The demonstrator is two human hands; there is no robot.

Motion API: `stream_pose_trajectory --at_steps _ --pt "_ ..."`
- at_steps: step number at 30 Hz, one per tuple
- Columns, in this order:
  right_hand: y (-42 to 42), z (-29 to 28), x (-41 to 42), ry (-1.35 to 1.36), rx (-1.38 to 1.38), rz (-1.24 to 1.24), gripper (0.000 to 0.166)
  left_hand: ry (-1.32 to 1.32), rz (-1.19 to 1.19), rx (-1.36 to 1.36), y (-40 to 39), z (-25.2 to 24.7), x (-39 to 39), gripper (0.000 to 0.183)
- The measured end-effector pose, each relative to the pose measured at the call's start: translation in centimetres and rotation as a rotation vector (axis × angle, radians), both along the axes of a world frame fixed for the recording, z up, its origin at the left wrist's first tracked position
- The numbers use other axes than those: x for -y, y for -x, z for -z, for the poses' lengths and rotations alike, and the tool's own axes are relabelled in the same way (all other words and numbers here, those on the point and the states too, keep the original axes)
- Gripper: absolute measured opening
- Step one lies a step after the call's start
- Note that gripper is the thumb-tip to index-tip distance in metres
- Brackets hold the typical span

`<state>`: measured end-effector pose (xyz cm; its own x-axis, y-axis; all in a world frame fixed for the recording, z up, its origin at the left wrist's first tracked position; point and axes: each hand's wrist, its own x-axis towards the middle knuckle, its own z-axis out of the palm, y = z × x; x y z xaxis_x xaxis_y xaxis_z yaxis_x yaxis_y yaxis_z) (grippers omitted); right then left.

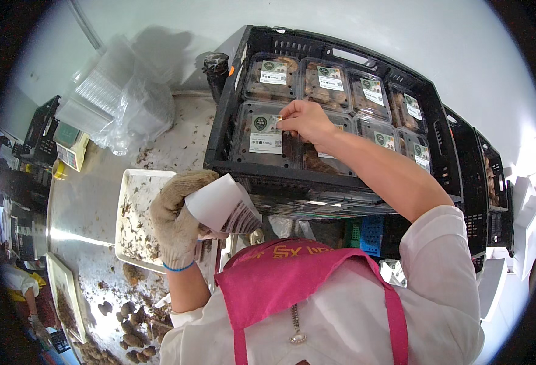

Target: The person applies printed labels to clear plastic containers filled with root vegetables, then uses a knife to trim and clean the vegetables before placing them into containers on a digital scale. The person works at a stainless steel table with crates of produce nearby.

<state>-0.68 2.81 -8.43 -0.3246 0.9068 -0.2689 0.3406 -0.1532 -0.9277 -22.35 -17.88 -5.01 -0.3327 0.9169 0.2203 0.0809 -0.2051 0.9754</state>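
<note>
My left hand [175,219] wears a knitted work glove with a blue cuff edge and grips a roll of printed labels [215,203]. My right hand [308,123] is bare. Its thumb and fingertips pinch the upper right edge of a white label [266,137], which lies over the lid of the front-left clear plastic box [242,137]. That box sits in a black plastic crate [224,141] with several similar lidded boxes, such as a back-left one [254,86] with brown produce, perhaps mushrooms. My hand and forearm partly cover the neighbouring front box [322,165].
Left on the metal table [80,200] are a cream tray [126,214] with dark scraps, a bagged stack of clear containers [94,96], a scale [72,141] and loose brown clumps [133,326]. More black crates [473,182] stand right. Another person [23,285] is far left.
</note>
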Motion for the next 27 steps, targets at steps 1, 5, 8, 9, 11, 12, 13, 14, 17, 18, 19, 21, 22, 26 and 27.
stream_pose_trajectory --at_steps 1,5,8,9,11,12,13,14,17,18,19,21,22,26,27 --pt "0.0 0.1 0.0 -0.008 0.017 0.006 0.023 0.020 -0.003 0.009 -0.1 -0.1 0.0 0.022" --pt "0.4 0.0 0.2 -0.042 0.072 0.011 0.024 0.027 -0.001 0.011 -0.3 -0.3 -0.1 0.023" --pt "0.3 0.0 0.2 -0.080 0.100 0.002 0.025 0.023 0.002 0.009 -0.3 -0.3 -0.1 0.023" --pt "0.3 0.1 0.2 -0.093 0.107 -0.004 0.025 0.031 -0.001 0.011 -0.3 -0.3 0.0 0.023" --pt "0.3 0.2 0.2 -0.086 0.087 0.003 0.027 0.001 0.004 -0.011 -0.4 -0.3 -0.1 0.022" --pt "0.3 0.2 0.2 -0.083 0.077 0.007 0.029 -0.014 0.006 -0.023 -0.4 -0.2 -0.1 0.021" --pt "0.3 0.5 0.0 -0.105 0.088 0.004 0.029 -0.025 0.014 -0.020 -0.3 -0.1 -0.1 0.021" --pt "0.3 0.9 -0.2 -0.127 0.098 0.001 0.029 -0.036 0.022 -0.016 -0.2 0.1 -0.1 0.021" --pt "0.4 1.1 -0.2 -0.202 0.170 -0.017 0.032 -0.029 0.033 0.006 -0.4 -0.2 0.0 0.020" --pt "0.5 1.1 -0.2 -0.229 0.200 -0.024 0.034 -0.020 0.035 0.014 -0.5 -0.3 0.0 0.020" --pt "0.7 0.8 0.0 -0.260 0.250 -0.055 0.035 -0.021 0.035 0.009 -0.5 -0.3 0.0 0.020" --pt "0.9 0.0 0.4 -0.322 0.350 -0.118 0.038 -0.024 0.035 -0.002 -0.6 -0.4 0.0 0.020" --pt "0.9 -0.1 0.3 -0.337 0.370 -0.130 0.040 -0.033 0.035 -0.006 -0.6 -0.4 0.0 0.020" --pt "0.8 -0.5 0.4 -0.388 0.426 -0.160 0.046 -0.043 0.020 -0.023 -0.6 -0.5 0.2 0.020" --pt "0.8 -0.7 0.5 -0.400 0.432 -0.164 0.047 -0.040 0.011 -0.029 -0.6 -0.5 0.3 0.020"
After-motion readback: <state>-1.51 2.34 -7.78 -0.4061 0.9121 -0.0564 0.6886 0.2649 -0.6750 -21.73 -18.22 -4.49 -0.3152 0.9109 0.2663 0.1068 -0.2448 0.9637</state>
